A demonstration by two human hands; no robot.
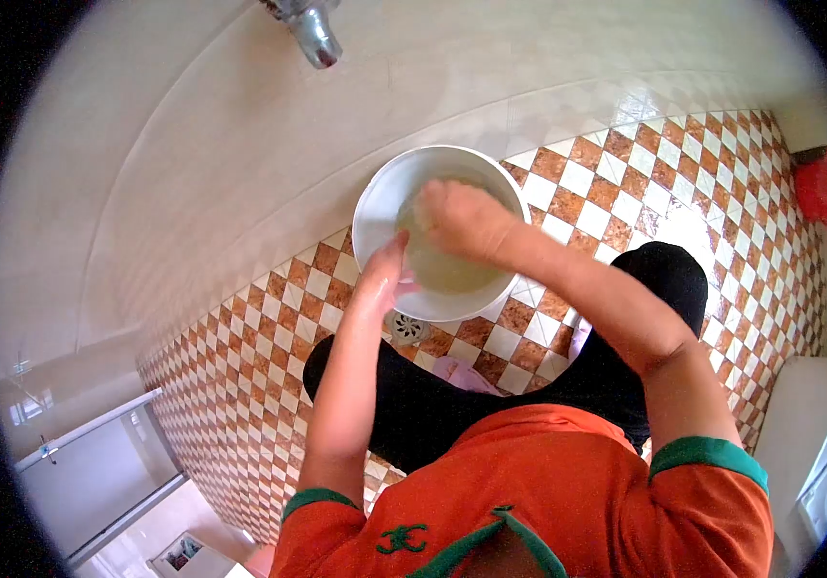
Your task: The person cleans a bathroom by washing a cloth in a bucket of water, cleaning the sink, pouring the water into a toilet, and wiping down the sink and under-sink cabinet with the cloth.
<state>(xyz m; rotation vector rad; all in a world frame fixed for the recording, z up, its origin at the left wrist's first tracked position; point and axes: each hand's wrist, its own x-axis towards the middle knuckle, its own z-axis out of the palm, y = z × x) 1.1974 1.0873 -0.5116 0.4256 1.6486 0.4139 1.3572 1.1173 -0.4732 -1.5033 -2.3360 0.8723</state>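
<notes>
A round white bucket [371, 207] stands on the tiled floor in front of me, with cloudy, yellowish water [457, 273] in it. My right hand [457, 217] is over the water inside the rim, its fingers curled and smeared by motion. Whatever those fingers hold, if anything, I cannot make out. At the bucket's near left side, my left hand [392, 268] reaches over the rim, wet, with thumb and fingers apart. Nothing shows in its grasp, though part of the fingers is hidden.
Above the bucket, a metal tap [317, 37] juts from the pale wall. A floor drain [407, 328] lies just below the bucket. My knees flank it. At the right are a red bag-like item [823, 190] and a white fixture [803, 409].
</notes>
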